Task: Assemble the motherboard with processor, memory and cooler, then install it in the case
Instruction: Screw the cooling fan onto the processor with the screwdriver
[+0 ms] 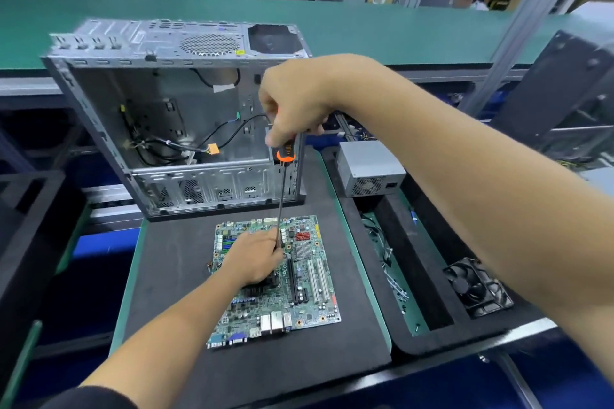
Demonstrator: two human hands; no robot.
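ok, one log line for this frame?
right hand grips screwdriver | left hand steadies shaft on motherboard | case behind, open

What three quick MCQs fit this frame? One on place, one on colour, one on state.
1. Where does the motherboard lie?
A. inside the case
B. on the black mat in front of the case
C. on the green conveyor

2. What colour is the collar on the screwdriver handle?
A. orange
B. blue
C. yellow

3. What is the right hand doing?
A. resting flat
B. gripping the screwdriver handle
C. holding the fan

Key: 1 B, the board sits on the mat before the open case. 2 A, an orange band shows below the grip. 3 B, the fingers curl round the handle while the left hand steadies the shaft.
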